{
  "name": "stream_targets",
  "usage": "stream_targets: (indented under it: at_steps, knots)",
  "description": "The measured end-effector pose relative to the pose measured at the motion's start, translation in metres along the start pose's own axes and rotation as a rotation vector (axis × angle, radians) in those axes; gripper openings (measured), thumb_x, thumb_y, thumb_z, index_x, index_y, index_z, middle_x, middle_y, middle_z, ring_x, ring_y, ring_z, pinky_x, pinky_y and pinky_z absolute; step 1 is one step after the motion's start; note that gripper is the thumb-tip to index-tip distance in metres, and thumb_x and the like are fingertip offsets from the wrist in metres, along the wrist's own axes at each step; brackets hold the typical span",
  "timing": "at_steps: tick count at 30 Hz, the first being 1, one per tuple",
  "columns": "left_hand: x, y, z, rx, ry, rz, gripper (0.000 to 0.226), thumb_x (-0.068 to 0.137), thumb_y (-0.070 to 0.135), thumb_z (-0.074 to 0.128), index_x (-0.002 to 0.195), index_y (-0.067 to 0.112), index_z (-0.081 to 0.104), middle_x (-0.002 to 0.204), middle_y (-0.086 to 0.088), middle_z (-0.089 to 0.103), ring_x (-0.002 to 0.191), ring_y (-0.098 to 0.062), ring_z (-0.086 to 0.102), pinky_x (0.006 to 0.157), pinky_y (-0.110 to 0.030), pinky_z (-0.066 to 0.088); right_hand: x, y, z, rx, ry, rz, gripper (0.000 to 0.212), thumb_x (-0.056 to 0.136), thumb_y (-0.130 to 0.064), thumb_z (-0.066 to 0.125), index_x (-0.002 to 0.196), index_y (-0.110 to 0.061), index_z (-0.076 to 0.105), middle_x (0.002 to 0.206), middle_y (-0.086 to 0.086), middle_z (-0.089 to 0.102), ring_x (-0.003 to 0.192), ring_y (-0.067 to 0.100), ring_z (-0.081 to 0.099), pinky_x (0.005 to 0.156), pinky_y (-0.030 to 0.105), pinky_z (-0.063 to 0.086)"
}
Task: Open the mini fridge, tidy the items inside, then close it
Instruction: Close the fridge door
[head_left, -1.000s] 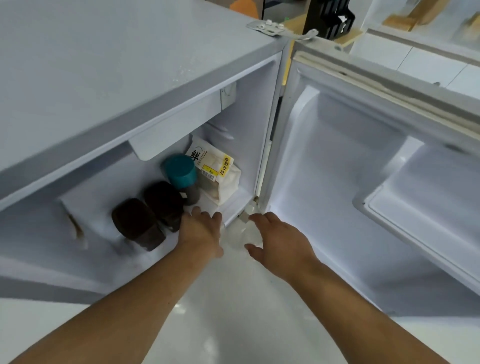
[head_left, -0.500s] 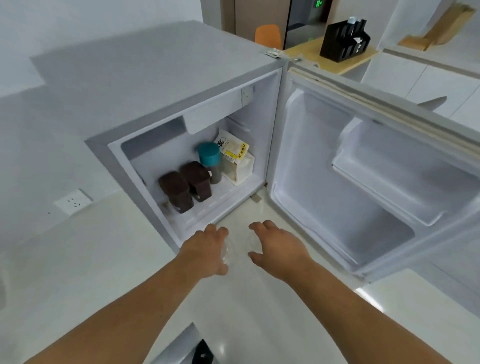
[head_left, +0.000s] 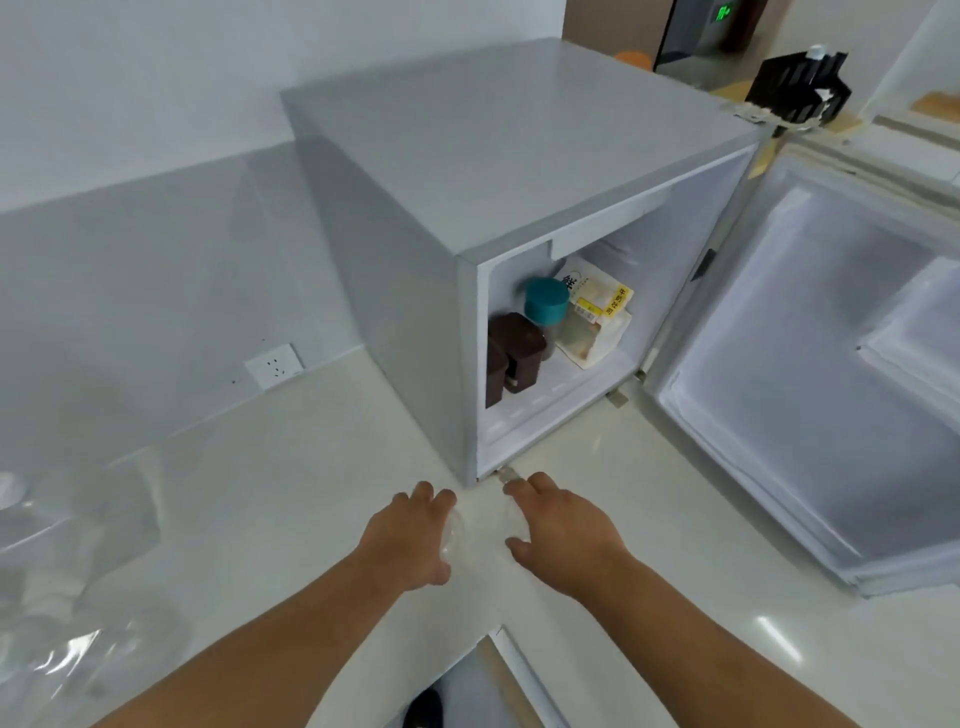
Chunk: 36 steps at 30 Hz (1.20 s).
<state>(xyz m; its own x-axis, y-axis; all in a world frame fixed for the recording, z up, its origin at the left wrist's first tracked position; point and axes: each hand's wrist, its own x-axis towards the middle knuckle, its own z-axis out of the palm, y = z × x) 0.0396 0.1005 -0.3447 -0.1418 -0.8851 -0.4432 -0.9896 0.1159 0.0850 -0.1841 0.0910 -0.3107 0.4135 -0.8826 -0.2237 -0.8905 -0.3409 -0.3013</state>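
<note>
The grey mini fridge (head_left: 519, 156) stands on a pale counter with its door (head_left: 779, 389) swung wide open to the right. Inside are two dark brown containers (head_left: 519, 353), a teal-lidded jar (head_left: 545, 301) behind them and a white food packet with a yellow label (head_left: 597, 322) on the right. My left hand (head_left: 410, 535) and my right hand (head_left: 561, 535) hover over the counter just in front of the fridge's lower left corner. Their fingers curve around a faint clear container (head_left: 480, 525) between them; its shape is hard to make out.
A wall socket (head_left: 275, 365) sits low on the grey wall to the left. Clear plastic items (head_left: 52, 571) lie at the far left of the counter. A black holder (head_left: 797, 88) stands behind the fridge. The counter's edge (head_left: 498, 639) is just below my arms.
Both hands have drawn back from the fridge opening with the clear container between them, ending over the counter in front. The view has pulled back and swung left.
</note>
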Motion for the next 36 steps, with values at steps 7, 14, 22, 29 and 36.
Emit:
stream_targets:
  at_steps: [7, 14, 22, 29, 36]
  knots:
    - [0.02, -0.076, 0.016, -0.045, 0.011, -0.021, 0.091, 0.07, 0.048, 0.079, 0.144, 0.028, 0.031, 0.136, -0.003, 0.043, 0.112, -0.028, 0.052, 0.08, -0.042, 0.058, 0.051, -0.06, 0.045, 0.011, -0.045, -0.035, 0.06, 0.092, -0.041, 0.063, 0.144, -0.027, 0.037, 0.135, 0.001, 0.05, 0.106, 0.025, 0.063, 0.078, 0.041, 0.058]
    - [0.046, -0.117, 0.028, -0.002, -0.041, 0.026, 0.09, 0.072, 0.046, 0.079, 0.145, 0.027, 0.031, 0.136, -0.003, 0.042, 0.112, -0.028, 0.052, 0.083, -0.043, 0.059, 0.086, -0.086, 0.076, 0.007, -0.071, -0.009, 0.058, 0.093, -0.039, 0.063, 0.144, -0.026, 0.037, 0.136, 0.001, 0.048, 0.101, 0.026, 0.064, 0.071, 0.037, 0.055]
    - [0.063, -0.134, 0.047, 0.01, -0.063, 0.05, 0.089, 0.07, 0.043, 0.078, 0.144, 0.029, 0.032, 0.134, -0.001, 0.042, 0.109, -0.027, 0.051, 0.074, -0.037, 0.056, 0.098, -0.089, 0.087, 0.003, -0.114, 0.015, 0.057, 0.094, -0.037, 0.062, 0.144, -0.026, 0.035, 0.135, 0.001, 0.048, 0.102, 0.026, 0.062, 0.072, 0.039, 0.056]
    - [0.062, -0.132, 0.048, 0.031, -0.056, 0.045, 0.097, 0.069, 0.053, 0.076, 0.149, 0.03, 0.027, 0.147, 0.0, 0.035, 0.121, -0.028, 0.047, 0.086, -0.04, 0.054, 0.092, -0.081, 0.086, 0.007, -0.117, 0.016, 0.059, 0.094, -0.04, 0.061, 0.144, -0.026, 0.035, 0.137, 0.001, 0.047, 0.101, 0.027, 0.062, 0.073, 0.038, 0.056]
    - [0.034, -0.073, 0.006, -0.092, 0.143, 0.189, 0.065, 0.083, 0.069, 0.051, 0.135, 0.031, 0.052, 0.127, 0.009, 0.062, 0.113, -0.014, 0.055, 0.087, -0.03, 0.051, 0.043, -0.037, 0.038, -0.031, 0.039, 0.099, 0.061, 0.092, -0.062, 0.043, 0.141, -0.027, 0.047, 0.138, -0.004, 0.054, 0.121, 0.021, 0.05, 0.095, 0.035, 0.05]
